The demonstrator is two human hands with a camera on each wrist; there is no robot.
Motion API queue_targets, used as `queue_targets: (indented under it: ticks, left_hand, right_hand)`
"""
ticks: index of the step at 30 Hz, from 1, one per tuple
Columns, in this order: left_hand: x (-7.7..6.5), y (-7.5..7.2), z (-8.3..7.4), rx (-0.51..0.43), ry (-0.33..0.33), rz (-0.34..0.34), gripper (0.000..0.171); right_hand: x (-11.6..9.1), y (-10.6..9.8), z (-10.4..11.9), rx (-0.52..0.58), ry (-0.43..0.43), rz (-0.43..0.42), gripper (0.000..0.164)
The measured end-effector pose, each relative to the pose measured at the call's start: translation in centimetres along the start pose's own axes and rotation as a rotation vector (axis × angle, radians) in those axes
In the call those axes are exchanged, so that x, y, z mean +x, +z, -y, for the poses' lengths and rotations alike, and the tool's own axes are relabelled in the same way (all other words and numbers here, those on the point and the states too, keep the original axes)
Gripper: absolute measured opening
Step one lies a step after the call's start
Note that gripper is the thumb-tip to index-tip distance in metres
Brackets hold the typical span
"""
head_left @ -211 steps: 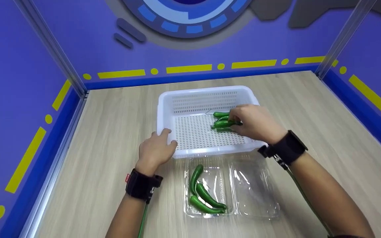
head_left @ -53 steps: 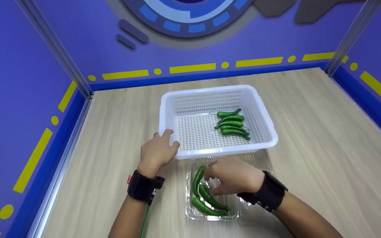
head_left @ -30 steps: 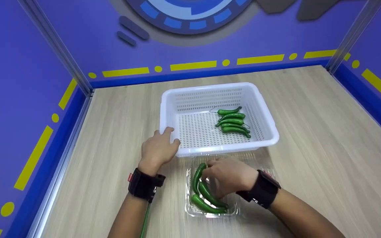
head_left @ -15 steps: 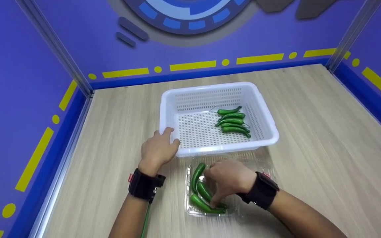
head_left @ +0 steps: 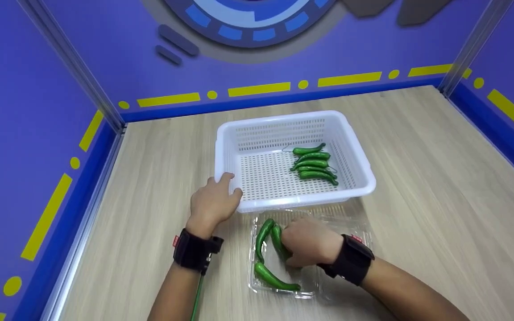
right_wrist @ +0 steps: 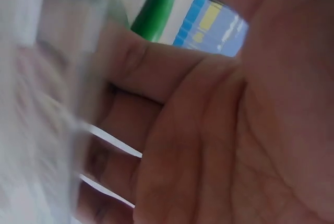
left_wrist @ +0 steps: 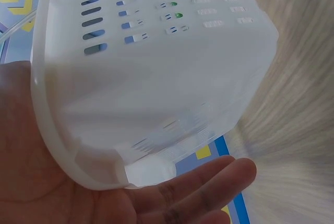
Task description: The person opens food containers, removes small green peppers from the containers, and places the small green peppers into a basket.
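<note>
My left hand [head_left: 212,203] rests at the near left corner of a white perforated plastic basket [head_left: 301,199], its thumb and index finger over the rim. In the left wrist view several fingers [left_wrist: 209,187] extend straight below the basket's rim. Inside a clear hinged plastic box [head_left: 283,292], my right hand [head_left: 312,243] pinches a green chili pepper [head_left: 279,238]; its lower end is hidden behind the fingers. Two more chili peppers lie in that box, a curved upper pepper [head_left: 263,236] and a lower pepper [head_left: 275,278]. Part of a pepper [right_wrist: 159,10] shows beyond the right hand in the right wrist view.
Several green chili peppers [head_left: 312,163] lie in a row at the right side of the basket. The box's clear lid [head_left: 350,223] is folded out to the right, partly under my right wrist. Blue panels [head_left: 283,67] border the wooden table [head_left: 422,178].
My right hand left the row in the basket and came down to the clear box. It took hold of the middle pepper, which now stands more upright. The left hand stayed at the basket's rim.
</note>
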State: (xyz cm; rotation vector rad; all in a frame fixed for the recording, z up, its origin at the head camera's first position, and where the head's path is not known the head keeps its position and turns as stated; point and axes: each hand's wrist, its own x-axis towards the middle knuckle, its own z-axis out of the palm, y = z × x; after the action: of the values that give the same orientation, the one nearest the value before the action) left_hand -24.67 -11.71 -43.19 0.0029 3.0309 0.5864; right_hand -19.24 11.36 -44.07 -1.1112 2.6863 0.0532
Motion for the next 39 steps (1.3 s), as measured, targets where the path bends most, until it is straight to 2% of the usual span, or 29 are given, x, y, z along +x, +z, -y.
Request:
queue_targets:
  ticks: [13,16,20,24,26,30,39]
  left_hand:
    - [-0.03,-0.16,-0.12,-0.002,0.0,0.003,0.056]
    - [0.03,-0.17,-0.16,-0.006,0.0,0.005,0.057]
    - [0.03,-0.18,-0.16,-0.008,-0.002,0.008,0.057]
    - [0.0,-0.1,-0.05,-0.006,-0.005,0.016,0.057]
    - [0.0,-0.05,-0.01,-0.004,-0.005,0.017,0.057]
    - [0.02,0.02,-0.03,-0.006,-0.006,0.019,0.057]
    - [-0.07,-0.16,0.05,-0.014,-0.008,0.025,0.058]
  right_hand:
    - [-0.03,-0.36,-0.21,0.097,-0.014,0.012,0.042]
    - [0.02,-0.54,-0.44,0.108,-0.04,-0.044,0.038]
    - [-0.01,-0.68,-0.65,0.1,-0.107,-0.152,0.021]
    - [-0.18,-0.6,-0.63,0.057,-0.181,-0.183,0.046]
    - [-0.22,-0.48,-0.57,0.012,-0.2,-0.176,0.054]
    - [-0.21,-0.25,-0.42,-0.057,-0.175,-0.138,0.054]
    - [0.21,0.14,0.1,-0.026,-0.058,-0.03,0.045]
